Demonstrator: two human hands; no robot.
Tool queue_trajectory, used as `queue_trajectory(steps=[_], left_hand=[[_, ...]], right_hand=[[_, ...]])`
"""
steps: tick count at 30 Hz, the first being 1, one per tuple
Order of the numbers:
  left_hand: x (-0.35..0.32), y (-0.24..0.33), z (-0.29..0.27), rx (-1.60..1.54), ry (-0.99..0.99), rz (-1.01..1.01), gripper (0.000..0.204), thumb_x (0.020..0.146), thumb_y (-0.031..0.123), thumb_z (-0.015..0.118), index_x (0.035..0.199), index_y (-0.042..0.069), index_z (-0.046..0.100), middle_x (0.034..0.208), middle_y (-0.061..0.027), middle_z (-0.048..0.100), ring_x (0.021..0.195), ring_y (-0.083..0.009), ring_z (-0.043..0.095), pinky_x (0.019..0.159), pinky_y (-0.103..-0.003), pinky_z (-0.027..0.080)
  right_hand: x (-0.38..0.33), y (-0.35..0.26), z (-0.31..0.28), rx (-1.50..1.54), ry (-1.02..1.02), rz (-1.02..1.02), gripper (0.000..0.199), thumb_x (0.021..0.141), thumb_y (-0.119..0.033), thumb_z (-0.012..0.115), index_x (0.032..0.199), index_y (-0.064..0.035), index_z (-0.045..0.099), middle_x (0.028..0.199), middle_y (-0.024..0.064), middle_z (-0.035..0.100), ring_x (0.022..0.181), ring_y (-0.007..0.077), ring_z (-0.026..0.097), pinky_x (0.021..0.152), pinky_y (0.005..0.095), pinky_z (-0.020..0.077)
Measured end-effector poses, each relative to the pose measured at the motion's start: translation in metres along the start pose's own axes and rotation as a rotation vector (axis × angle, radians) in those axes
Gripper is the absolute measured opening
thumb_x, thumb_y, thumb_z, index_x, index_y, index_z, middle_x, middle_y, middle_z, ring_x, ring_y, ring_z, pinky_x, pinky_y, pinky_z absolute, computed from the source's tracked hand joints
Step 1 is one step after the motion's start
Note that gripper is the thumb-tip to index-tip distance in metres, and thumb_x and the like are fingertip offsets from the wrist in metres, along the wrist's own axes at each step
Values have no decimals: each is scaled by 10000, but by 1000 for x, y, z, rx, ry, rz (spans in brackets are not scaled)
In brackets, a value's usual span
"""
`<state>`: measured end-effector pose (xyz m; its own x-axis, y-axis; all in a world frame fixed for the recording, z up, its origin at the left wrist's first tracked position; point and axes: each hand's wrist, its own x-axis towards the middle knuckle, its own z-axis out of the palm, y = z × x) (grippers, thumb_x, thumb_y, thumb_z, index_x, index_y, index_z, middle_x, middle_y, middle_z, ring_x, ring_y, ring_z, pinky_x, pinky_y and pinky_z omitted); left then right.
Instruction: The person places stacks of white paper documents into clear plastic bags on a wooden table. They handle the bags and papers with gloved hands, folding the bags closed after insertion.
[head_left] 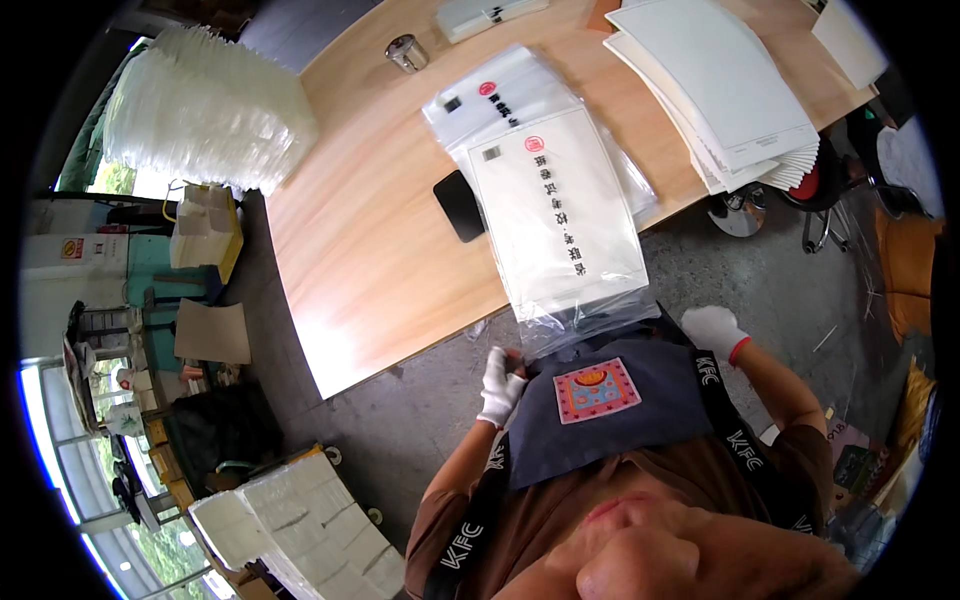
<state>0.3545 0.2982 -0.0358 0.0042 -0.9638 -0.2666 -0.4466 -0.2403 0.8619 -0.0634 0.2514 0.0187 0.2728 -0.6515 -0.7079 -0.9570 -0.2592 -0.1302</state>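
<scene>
A clear plastic bag (565, 325) with a white printed sheet (560, 215) inside lies on top of a pile of similar bags (470, 112), overhanging the near table edge. My left hand (500, 388), in a white glove with bare fingertips, is closed at the near left corner of this bag, its fingertips pinched on the plastic. To the right of the bag, apart from it, my right hand (713, 332) hangs beside my apron (610, 430) in a white glove. Its fingers curl under; whatever may be in them is hidden.
On the wooden table (360, 250) lie a black phone (459, 208), a metal cup (407, 53) and a fanned stack of white sheets (710, 85). A tall pile of clear plastic bags (205, 115) stands at the far left corner. Wrapped white bundles (305, 525) sit lower left.
</scene>
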Motion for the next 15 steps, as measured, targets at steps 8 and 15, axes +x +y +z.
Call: queue_trajectory(steps=[8, 15], left_hand=[[66, 91, 13, -434, 116, -276, 418, 928, 223, 545, 1251, -37, 487, 1010, -92, 634, 771, -131, 608, 672, -257, 506], [17, 91, -127, -358, 557, -124, 438, 909, 206, 599, 1273, -15, 497, 899, -66, 617, 711, -77, 562, 602, -234, 479]], right_hand=[[106, -35, 4, 1815, 223, -318, 368, 934, -190, 516, 1252, -4, 507, 1166, 83, 596, 1014, 162, 581, 902, 285, 449], [171, -171, -89, 1644, -40, -655, 378, 893, -219, 595, 1189, 11, 554, 1086, 56, 619, 938, 118, 570, 799, 258, 464]])
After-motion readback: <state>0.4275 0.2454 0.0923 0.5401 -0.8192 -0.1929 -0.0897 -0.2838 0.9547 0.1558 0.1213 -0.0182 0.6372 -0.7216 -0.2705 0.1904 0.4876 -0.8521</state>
